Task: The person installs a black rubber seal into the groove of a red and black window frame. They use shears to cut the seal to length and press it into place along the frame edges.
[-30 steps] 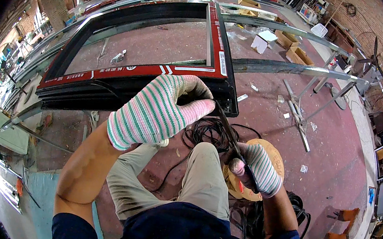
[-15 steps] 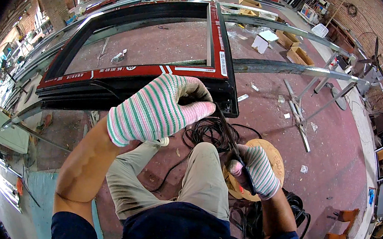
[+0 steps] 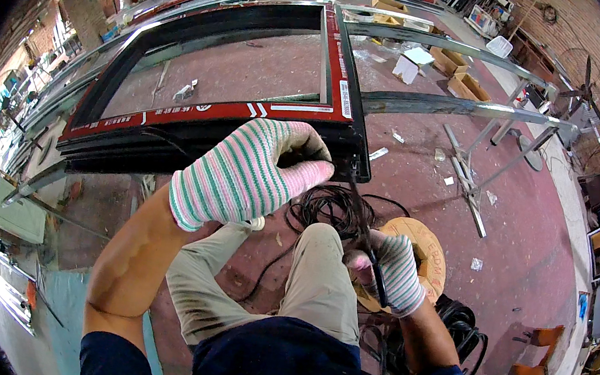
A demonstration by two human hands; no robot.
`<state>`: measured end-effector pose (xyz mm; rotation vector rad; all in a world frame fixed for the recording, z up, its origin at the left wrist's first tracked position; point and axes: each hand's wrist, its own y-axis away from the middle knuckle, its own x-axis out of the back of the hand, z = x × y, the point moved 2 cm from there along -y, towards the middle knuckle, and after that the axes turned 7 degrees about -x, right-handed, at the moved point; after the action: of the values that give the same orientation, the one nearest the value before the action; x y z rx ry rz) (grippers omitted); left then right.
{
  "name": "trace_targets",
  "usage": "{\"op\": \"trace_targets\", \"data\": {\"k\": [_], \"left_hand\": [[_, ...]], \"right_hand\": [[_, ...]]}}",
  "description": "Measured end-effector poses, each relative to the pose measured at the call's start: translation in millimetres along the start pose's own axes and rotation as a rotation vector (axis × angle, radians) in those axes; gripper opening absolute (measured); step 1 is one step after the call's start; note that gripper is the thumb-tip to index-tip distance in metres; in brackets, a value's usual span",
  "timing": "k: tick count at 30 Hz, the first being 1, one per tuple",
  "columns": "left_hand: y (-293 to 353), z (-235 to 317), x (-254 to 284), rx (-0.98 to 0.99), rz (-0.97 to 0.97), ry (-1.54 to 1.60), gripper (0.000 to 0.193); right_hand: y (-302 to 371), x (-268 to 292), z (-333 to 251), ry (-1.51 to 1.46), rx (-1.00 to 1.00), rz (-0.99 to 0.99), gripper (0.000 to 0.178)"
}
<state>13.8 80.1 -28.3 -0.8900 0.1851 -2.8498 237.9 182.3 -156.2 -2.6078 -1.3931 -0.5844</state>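
Note:
My left hand [image 3: 253,174], in a pink, green and white striped knit glove, is closed with thumb and fingertips pinched at the near right corner of a black window frame [image 3: 122,139] with red film on its face. A black rubber strip [image 3: 360,206] runs from that corner down to my right hand [image 3: 398,273]. Gloved alike, my right hand is wrapped round the strip, and a short end hangs below it. What lies between my left fingertips is partly hidden by the glove; the strip's upper part is right at them.
The frame rests on metal rails [image 3: 452,109]. A loose coil of black strip [image 3: 323,209] lies on the floor by my feet, with a cardboard reel [image 3: 431,248] and more black strip [image 3: 459,327] at my right. Cardboard boxes [image 3: 469,87] and a fan [image 3: 588,84] stand farther off.
My right hand has shifted slightly left and down with the strip, which now hangs steeper. My left hand has barely moved, staying at the frame's corner.

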Motion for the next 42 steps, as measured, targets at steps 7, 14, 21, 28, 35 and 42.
{"op": "trace_targets", "data": {"k": [7,14,21,28,35,42], "left_hand": [[-5.0,8.3,-1.7,-0.205,0.138,-0.16,0.014],[-23.8,15.5,-4.9,-0.528,0.407,-0.643,0.015],[-35.4,0.5,-7.8,-0.513,0.43,-0.722,0.013],[-38.4,-5.2,-5.5,-0.415,0.402,-0.594,0.01],[-41.4,-0.4,0.5,-0.371,0.288,-0.552,0.009],[-41.0,-2.8,0.6,-0.345,0.317,-0.528,0.011]], "right_hand": [[-1.9,-17.2,48.2,-0.235,0.115,0.167,0.043],[11.7,-23.7,67.1,-0.242,-0.034,0.139,0.062],[18.1,-20.2,70.9,-0.494,-0.131,0.081,0.049],[13.1,-17.4,94.9,-0.381,-0.124,0.1,0.061],[12.9,-25.6,116.5,-0.259,-0.162,0.11,0.066],[11.4,-32.7,127.7,-0.185,-0.147,0.113,0.072]]}}
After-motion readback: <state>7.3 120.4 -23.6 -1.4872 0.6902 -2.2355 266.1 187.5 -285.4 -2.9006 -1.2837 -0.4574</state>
